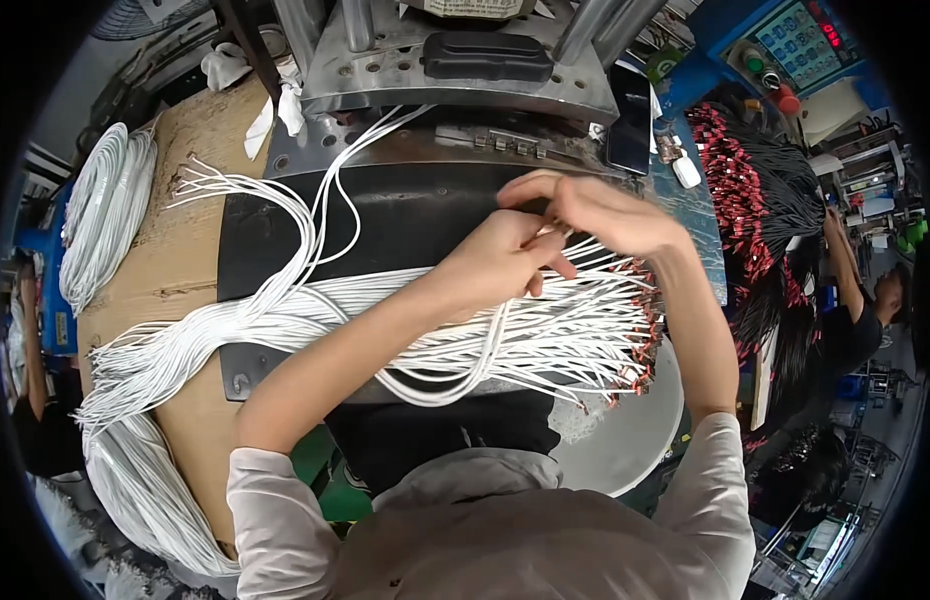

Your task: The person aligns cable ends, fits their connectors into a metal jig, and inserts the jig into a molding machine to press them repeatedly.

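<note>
My left hand (500, 258) is closed round a few white cables (497, 345), which hang from it in a loop toward me. Just beside it, the fingers of my right hand (605, 213) bend toward the left fingertips. Something small and brownish shows where the fingers meet; its kind is hidden. Beneath both hands lies a wide bundle of white cables (575, 330), with reddish ends (643, 340) on the right. Over on the left side, the bundle narrows and then fans out (135, 365). A few other strands (310, 220) arch up toward the press.
A metal press (385, 75) with a black block (485, 55) stands ahead. Coiled white cables (110, 215) rest on cardboard (190, 130) at left. A white basin (640, 440) sits at lower right. Farther right are black cables with red ends (745, 190), a control panel (800, 45) and another person's arm (843, 262).
</note>
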### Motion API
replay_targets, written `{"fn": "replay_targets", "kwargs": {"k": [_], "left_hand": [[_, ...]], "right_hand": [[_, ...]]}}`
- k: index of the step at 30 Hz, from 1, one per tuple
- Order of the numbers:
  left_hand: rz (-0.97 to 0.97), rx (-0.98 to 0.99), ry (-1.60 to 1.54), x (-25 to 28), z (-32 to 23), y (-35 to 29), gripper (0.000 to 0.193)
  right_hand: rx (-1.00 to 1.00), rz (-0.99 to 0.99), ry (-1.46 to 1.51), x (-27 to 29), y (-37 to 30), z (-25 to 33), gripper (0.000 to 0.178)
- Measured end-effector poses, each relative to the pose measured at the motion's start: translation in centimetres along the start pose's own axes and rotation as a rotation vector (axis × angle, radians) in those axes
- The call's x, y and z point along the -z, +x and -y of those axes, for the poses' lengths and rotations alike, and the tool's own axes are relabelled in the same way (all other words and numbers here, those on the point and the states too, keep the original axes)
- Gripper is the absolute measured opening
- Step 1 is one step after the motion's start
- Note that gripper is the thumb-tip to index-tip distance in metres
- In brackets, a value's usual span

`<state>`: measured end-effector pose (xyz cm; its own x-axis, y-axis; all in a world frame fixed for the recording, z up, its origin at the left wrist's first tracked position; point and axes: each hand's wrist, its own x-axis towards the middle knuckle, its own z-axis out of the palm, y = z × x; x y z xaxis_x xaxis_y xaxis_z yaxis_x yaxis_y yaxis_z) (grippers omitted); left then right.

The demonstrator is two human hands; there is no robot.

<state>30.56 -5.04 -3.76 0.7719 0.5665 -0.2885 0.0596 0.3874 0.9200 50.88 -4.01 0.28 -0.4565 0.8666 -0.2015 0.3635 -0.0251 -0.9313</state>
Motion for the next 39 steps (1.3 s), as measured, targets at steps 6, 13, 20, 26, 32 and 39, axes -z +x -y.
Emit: {"fn": "replay_targets", "kwargs": {"k": [6, 13, 20, 26, 32, 39], "left_hand": [[-0.11, -0.002, -0.054, 3.5, -0.1, -3.5, 0.033], [-0.155, 0.018, -0.148, 3.7, 0.8, -3.4, 0.025], [-0.185, -0.104, -0.058, 2.7, 1.8, -2.5, 0.021], [-0.28, -0.091, -0.12, 2.1, 1.3, -2.4, 0.02], [-0.262, -0.119, -0.111, 2.2, 1.8, -2.1, 0.02], [-0.265, -0.122, -0.077, 2.5, 2.0, -2.2, 0.018]], "right_hand": [[0.028, -0.458, -1.088, -0.2, 3.3, -4.0, 0.052], [0.002, -0.502, -1.091, -4.0, 2.8, -3.4, 0.031], [-0.156, -0.307, 0.138, -3.0, 1.1, -3.4, 0.029], [0.005, -0.292, 0.404, -4.0, 0.8, -3.2, 0.031], [-0.038, -0.3, 0.41, -4.4, 0.5, -2.8, 0.032], [-0.023, -0.324, 0.403, -4.1, 0.4, -3.2, 0.033]]}}
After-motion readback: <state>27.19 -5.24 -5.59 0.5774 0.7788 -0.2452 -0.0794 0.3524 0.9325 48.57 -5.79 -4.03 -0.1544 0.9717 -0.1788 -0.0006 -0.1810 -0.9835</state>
